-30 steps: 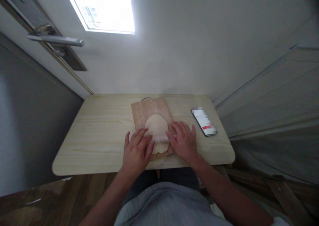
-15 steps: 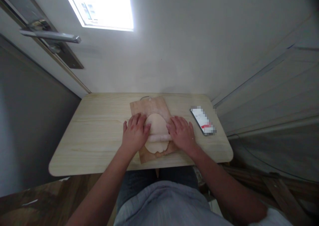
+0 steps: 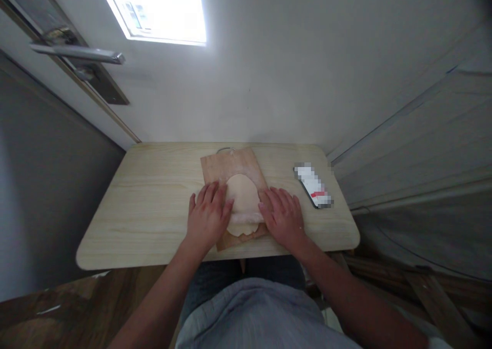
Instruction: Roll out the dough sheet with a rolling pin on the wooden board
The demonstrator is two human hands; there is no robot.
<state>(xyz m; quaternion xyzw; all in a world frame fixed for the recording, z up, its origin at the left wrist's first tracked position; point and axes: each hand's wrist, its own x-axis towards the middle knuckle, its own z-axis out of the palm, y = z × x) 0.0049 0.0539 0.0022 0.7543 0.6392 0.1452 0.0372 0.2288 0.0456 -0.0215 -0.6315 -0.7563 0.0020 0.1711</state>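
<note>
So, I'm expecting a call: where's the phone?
In the head view, the phone lies on the table, right of the cutting board and near the right hand.

The pale wood-grain desk (image 3: 154, 205), with rounded front corners, carries a wooden cutting board (image 3: 232, 162) near its middle and a smartphone (image 3: 313, 185) apart on the right.
</note>
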